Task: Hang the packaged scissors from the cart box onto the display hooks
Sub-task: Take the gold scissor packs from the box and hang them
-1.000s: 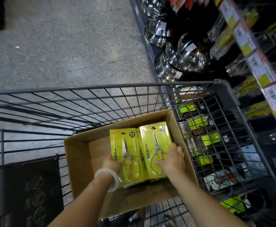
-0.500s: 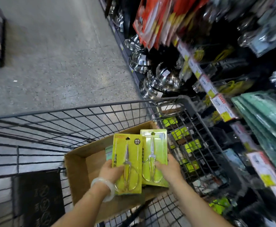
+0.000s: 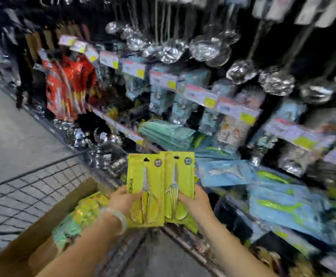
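Left hand (image 3: pixel 123 198) grips one yellow scissors package (image 3: pixel 145 188) by its lower edge; right hand (image 3: pixel 195 202) grips a second package (image 3: pixel 180 184) just beside it. Both stand upright at lower centre of the frame, above the cardboard box (image 3: pixel 43 232) at lower left.

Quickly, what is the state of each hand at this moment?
Left hand: holding the left scissors pack.
Right hand: holding the right scissors pack.
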Tool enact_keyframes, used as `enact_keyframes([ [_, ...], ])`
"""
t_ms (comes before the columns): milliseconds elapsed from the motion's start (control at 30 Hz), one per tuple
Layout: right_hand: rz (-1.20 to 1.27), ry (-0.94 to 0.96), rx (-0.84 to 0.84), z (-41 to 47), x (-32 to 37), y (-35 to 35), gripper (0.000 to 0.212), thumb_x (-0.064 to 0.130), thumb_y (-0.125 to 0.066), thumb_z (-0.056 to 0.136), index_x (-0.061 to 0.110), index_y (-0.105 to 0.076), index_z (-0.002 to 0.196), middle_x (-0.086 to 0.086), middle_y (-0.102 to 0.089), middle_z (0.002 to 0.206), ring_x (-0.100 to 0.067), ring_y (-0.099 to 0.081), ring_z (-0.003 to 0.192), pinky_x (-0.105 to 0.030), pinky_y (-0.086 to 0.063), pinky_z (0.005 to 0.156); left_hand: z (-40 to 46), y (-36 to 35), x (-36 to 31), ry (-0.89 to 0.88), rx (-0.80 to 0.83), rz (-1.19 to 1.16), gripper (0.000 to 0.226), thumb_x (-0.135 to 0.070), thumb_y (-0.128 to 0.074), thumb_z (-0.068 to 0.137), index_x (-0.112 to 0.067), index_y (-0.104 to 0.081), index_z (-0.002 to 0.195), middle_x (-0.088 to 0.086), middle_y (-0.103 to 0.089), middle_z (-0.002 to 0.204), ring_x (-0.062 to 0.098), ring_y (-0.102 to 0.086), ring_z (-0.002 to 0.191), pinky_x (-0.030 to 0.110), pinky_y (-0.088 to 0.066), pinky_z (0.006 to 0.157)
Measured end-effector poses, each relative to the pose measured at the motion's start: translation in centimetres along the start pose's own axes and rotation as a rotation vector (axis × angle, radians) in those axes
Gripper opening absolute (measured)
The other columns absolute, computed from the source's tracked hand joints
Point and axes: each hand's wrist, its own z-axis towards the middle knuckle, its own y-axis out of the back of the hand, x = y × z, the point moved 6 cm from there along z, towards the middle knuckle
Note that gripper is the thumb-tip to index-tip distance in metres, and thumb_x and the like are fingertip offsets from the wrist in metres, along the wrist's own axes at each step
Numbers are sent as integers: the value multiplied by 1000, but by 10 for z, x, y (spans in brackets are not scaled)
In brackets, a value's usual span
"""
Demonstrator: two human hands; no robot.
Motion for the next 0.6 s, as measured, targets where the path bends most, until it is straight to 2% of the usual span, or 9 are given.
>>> enact_keyframes([
  [67, 42, -11, -67, -40, -17, 63, 26, 12, -63, 86, 12, -59, 112, -5, -66, 107, -18, -62, 90, -18, -48, 70, -44, -53, -2, -53, 55, 72, 30, -15, -68, 85, -6, -63, 114, -1, -61, 99, 18, -59, 87, 9, -47, 63],
  [133, 79, -56, -161, -83, -41, 129, 25, 6, -58, 89, 9, -55, 114, -4, -62, 108, -16, -56, 91, -3, -41, 60, -84, -111, 8, -77, 187, 112, 21, -9, -72, 81, -6, -67, 101, 10, -70, 97, 19, -62, 78, 19, -49, 66],
  [167, 99, -67, -203, -104, -56, 158, 28, 6, -57, 90, 8, -52, 118, -4, -58, 111, -17, -54, 97, -2, -41, 64, -105, -140, 14, -79, 237, 147, 18, -9, -73, 80, -7, -67, 96, 14, -71, 98, 21, -63, 78, 24, -49, 71],
  [233, 140, -106, -299, -146, -86, 214, 55, 18, -60, 89, 2, -39, 137, -5, -46, 134, -22, -49, 120, -17, -43, 91, -145, -197, 23, -115, 330, 174, 11, -7, -73, 79, -7, -64, 85, 16, -71, 95, 21, -63, 73, 25, -50, 66],
  [300, 197, -108, -403, -184, -117, 268, 69, 28, -66, 82, 3, -37, 139, -10, -43, 142, -25, -48, 125, -29, -42, 98, -185, -253, 33, -152, 436, 218, 12, 0, -69, 80, -7, -61, 77, 13, -67, 84, 20, -58, 66, 18, -48, 51],
  [333, 210, -96, -462, -204, -128, 295, 58, 24, -65, 83, 3, -43, 133, -13, -50, 136, -25, -53, 118, -27, -46, 93, -210, -279, 36, -180, 492, 264, 9, -1, -70, 80, -5, -63, 82, 13, -66, 86, 22, -59, 69, 17, -47, 53],
  [400, 200, -104, -562, -243, -148, 343, 41, 15, -62, 88, 7, -50, 126, -14, -59, 124, -25, -58, 107, -27, -48, 85, -248, -330, 48, -220, 584, 356, 36, -10, -72, 80, 2, -61, 111, 21, -64, 112, 30, -60, 96, 23, -45, 74],
  [467, 213, -128, -641, -278, -166, 384, 39, 15, -61, 88, 9, -51, 125, -15, -62, 121, -24, -61, 99, -33, -48, 86, -283, -372, 59, -262, 645, 445, 54, -15, -63, 88, -1, -44, 137, 21, -52, 134, 33, -51, 121, 29, -40, 89],
  [600, 348, -156, -808, -340, -193, 441, 26, 13, -56, 91, 11, -56, 116, -11, -66, 110, -27, -62, 95, -39, -50, 89, -351, -430, 78, -295, 733, 607, 79, -31, -67, 85, -3, -25, 146, 14, -33, 150, 32, -36, 135, 38, -35, 107],
])
